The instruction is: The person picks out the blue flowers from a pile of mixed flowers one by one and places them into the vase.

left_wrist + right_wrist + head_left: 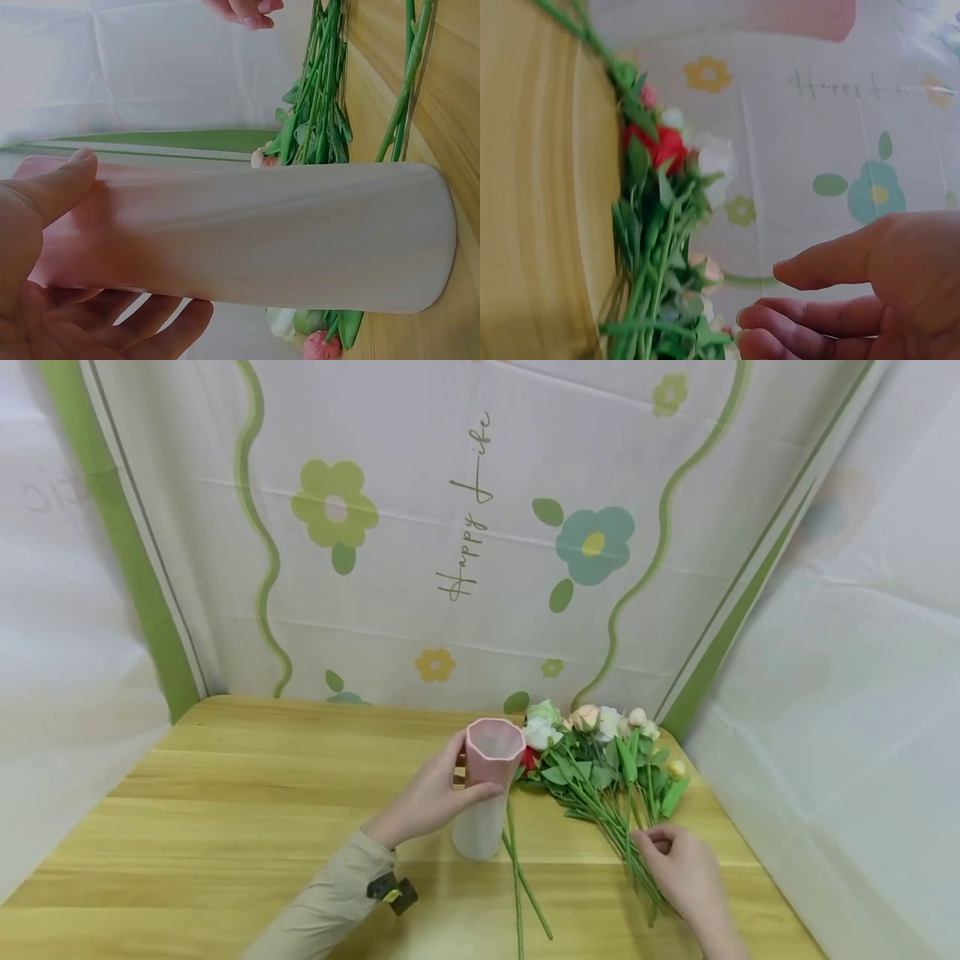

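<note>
My left hand point(429, 797) grips a tall vase point(482, 827), pink at its faceted rim and fading to white below. Its thumb lies across the upper front, while the other fingers reach round the far side. The vase stands upright on the wooden table. To its right lies a pile of artificial flowers point(596, 777) with white, peach, red and yellow blooms, green leaves and long stems. My right hand point(686, 868) hovers at the stems' lower ends. In the right wrist view, its thumb and loosely bent fingers point(810, 319) have a gap between them and hold nothing.
Two separate green stems point(517, 885) lie beside the vase, pointing toward the table's front. The wooden table point(225, 827) meets a white flower-printed cloth point(420, 610) at the back. More white cloth point(847, 710) hangs along the right side.
</note>
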{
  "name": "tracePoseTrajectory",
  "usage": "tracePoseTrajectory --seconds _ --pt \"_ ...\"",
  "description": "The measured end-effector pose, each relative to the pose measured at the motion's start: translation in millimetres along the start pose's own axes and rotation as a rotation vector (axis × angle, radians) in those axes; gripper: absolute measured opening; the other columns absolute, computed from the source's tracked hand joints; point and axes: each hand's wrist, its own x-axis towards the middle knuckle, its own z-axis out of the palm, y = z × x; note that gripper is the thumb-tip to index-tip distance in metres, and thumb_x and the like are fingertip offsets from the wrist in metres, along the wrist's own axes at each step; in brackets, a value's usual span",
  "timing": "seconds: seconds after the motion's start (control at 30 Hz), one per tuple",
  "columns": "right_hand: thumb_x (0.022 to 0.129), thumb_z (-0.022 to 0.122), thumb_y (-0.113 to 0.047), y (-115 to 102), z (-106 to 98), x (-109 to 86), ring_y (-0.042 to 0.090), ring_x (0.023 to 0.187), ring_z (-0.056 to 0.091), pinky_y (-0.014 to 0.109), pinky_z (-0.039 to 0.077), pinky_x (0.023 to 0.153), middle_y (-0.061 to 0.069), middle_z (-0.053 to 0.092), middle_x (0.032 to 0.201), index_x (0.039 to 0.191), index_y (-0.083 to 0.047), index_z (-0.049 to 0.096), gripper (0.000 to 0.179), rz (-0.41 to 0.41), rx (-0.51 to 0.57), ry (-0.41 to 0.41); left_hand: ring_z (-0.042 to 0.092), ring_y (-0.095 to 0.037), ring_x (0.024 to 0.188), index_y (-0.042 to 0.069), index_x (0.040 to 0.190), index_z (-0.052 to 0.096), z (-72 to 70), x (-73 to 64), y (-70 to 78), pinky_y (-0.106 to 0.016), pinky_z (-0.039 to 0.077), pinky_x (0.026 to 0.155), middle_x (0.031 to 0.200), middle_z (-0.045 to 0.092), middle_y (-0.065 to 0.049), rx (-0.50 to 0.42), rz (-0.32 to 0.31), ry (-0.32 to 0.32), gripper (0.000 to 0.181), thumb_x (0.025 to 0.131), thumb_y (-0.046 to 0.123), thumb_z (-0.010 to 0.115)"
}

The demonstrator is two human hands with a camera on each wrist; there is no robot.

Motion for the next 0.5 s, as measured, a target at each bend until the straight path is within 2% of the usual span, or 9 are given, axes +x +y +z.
tracePoseTrajectory --seconds 0.13,0.33,0.5 --pt "0.094 0.066 -0.025 13 -6 12.0 0.015 0.065 0.060 0.036 0.050 0.059 0.001 0.067 0.076 0.092 0.001 0.072 0.028 -0.001 -0.074 -0.012 0.058 -0.020 0.107 0.014 0.147 0.035 -1.0 2.6 -11.4 -0.038 0.053 0.083 0.130 0.053 -0.003 -0.007 0.004 -0.008 0.075 0.086 0.024 0.079" --pt "0.092 0.066 -0.023 25 -3 22.6 0.015 0.064 0.060 0.037 0.050 0.057 0.001 0.067 0.076 0.091 0.000 0.073 0.024 -0.018 -0.136 -0.016 0.058 -0.019 0.107 0.015 0.147 0.035 -2.1 3.5 -12.3 -0.036 0.054 0.082 0.130 0.054 -0.003 -0.001 0.019 -0.014 0.076 0.087 0.032 0.078" --pt "0.092 0.066 -0.023 29 4 25.6 0.014 0.062 0.058 0.035 0.048 0.055 -0.001 0.067 0.075 0.090 -0.003 0.074 0.022 -0.030 -0.135 -0.051 0.058 -0.018 0.107 0.015 0.148 0.035 -1.6 2.2 -10.8 -0.035 0.053 0.082 0.129 0.054 -0.003 0.014 0.010 -0.014 0.077 0.087 0.033 0.077"
